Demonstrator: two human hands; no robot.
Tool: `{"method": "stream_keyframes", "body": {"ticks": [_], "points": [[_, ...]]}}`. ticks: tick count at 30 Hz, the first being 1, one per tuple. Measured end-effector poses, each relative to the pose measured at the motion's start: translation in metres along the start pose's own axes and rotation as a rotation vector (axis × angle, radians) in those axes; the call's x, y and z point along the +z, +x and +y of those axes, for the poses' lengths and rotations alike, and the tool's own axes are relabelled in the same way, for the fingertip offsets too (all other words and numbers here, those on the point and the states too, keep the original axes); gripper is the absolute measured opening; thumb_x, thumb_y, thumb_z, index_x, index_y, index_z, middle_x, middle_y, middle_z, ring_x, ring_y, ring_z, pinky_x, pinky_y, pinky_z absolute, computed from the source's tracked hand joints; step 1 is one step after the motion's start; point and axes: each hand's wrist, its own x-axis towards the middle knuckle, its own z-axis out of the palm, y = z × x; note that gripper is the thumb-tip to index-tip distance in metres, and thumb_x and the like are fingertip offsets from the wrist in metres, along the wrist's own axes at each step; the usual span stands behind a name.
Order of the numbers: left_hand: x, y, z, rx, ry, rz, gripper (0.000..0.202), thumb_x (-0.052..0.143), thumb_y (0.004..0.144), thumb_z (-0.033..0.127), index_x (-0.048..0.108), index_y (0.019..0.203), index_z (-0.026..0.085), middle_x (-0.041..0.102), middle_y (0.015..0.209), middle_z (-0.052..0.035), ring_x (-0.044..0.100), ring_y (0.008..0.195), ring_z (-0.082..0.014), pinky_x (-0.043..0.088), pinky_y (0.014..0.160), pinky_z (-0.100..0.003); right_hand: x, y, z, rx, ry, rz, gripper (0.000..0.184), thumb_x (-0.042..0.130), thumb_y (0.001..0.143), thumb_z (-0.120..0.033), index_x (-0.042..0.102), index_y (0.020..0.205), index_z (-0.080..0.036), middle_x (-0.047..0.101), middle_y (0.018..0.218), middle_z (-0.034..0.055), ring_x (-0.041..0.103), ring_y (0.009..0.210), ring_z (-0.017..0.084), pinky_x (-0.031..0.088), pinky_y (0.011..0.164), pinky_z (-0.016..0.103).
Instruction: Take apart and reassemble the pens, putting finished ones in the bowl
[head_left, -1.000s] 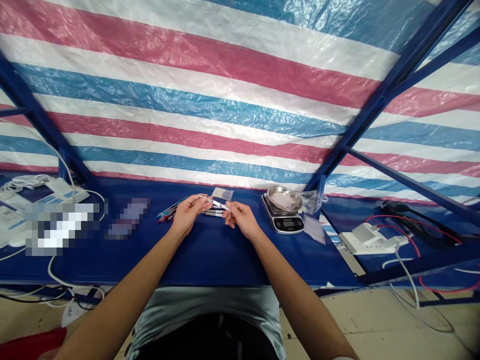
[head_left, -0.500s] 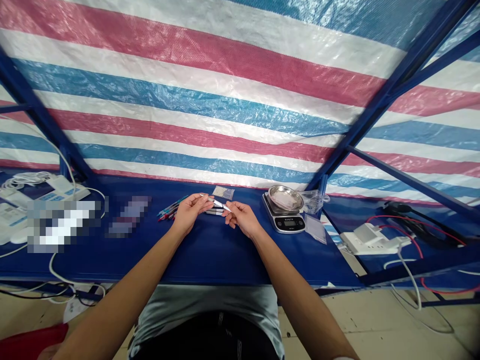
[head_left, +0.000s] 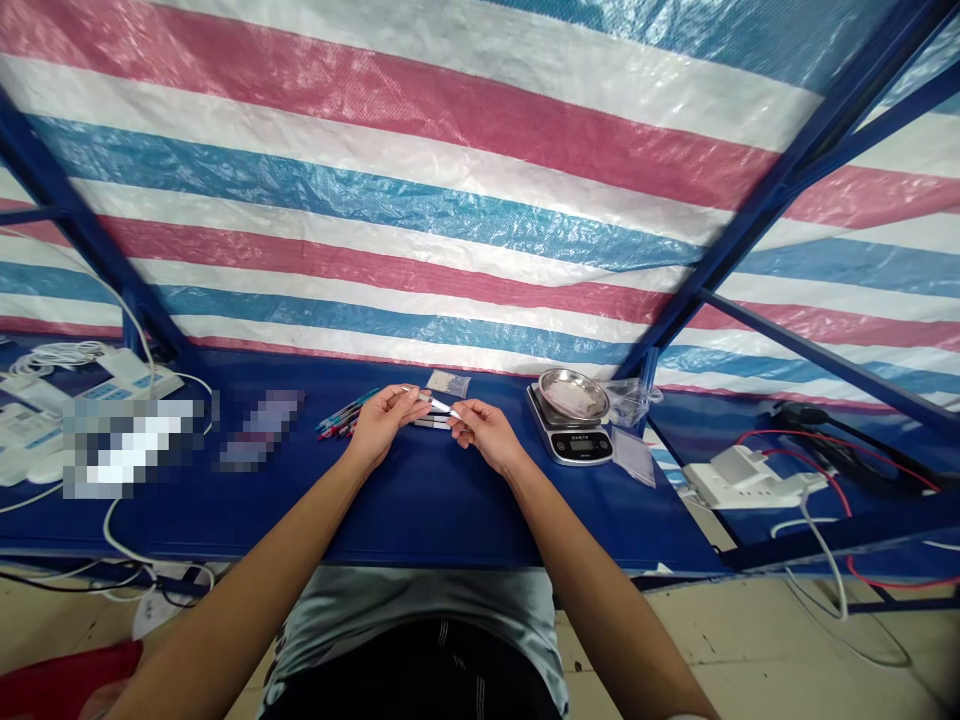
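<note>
The person's left hand and right hand meet over the worktop, each grip closed in a pinch on a slim white pen. The pen spans the gap between them, its right end slanting slightly towards the body. Its ends are partly hidden by the fingertips. Below it lie more white pens, with a bundle of coloured pens just left of the left hand. Right of the right hand stands a digital scale carrying a metal bowl, a flat clear bag beside it. Beyond the pens lies a small clear packet; behind the blue surface rises a striped plastic sheet between blue metal posts
</note>
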Motion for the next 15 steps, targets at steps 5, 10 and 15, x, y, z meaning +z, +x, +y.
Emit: {"method": "stream_keyframes", "body": {"ticks": [5, 10, 15], "points": [[-0.002, 0.001, 0.0, -0.011, -0.001, 0.008, 0.043, 0.089, 0.085, 0.046, 0.074, 0.107, 0.013, 0.08, 0.116, -0.0146, 0.079, 0.105, -0.0245, 0.058, 0.113, -0.048, -0.002, -0.001, -0.001, 0.009, 0.006, -0.004, 0.048, 0.092, 0.074, -0.057, 0.076, 0.1, -0.02, 0.076, 0.09, 0.0057, 0.066, 0.066, 0.016, 0.046, 0.052, 0.027], [-0.002, 0.001, 0.001, -0.013, -0.014, -0.023, 0.042, 0.089, 0.085, 0.045, 0.072, 0.107, 0.013, 0.08, 0.117, -0.0157, 0.079, 0.108, -0.0263, 0.056, 0.114, -0.05, -0.008, 0.002, 0.0, -0.032, 0.005, 0.054, 0.045, 0.095, 0.069, -0.051, 0.077, 0.097, -0.02, 0.073, 0.076, 0.0022, 0.062, 0.061, 0.014, 0.044, 0.055, 0.028], [-0.007, 0.005, 0.001, 0.031, -0.029, 0.05, 0.04, 0.087, 0.087, 0.046, 0.071, 0.105, 0.014, 0.08, 0.118, -0.0158, 0.079, 0.107, -0.0254, 0.057, 0.113, -0.051, -0.015, 0.005, -0.005, -0.087, 0.023, 0.197, 0.041, 0.097, 0.065, -0.045, 0.077, 0.092, -0.021, 0.071, 0.076, 0.0006, 0.062, 0.065, 0.014, 0.047, 0.062, 0.029]]}}
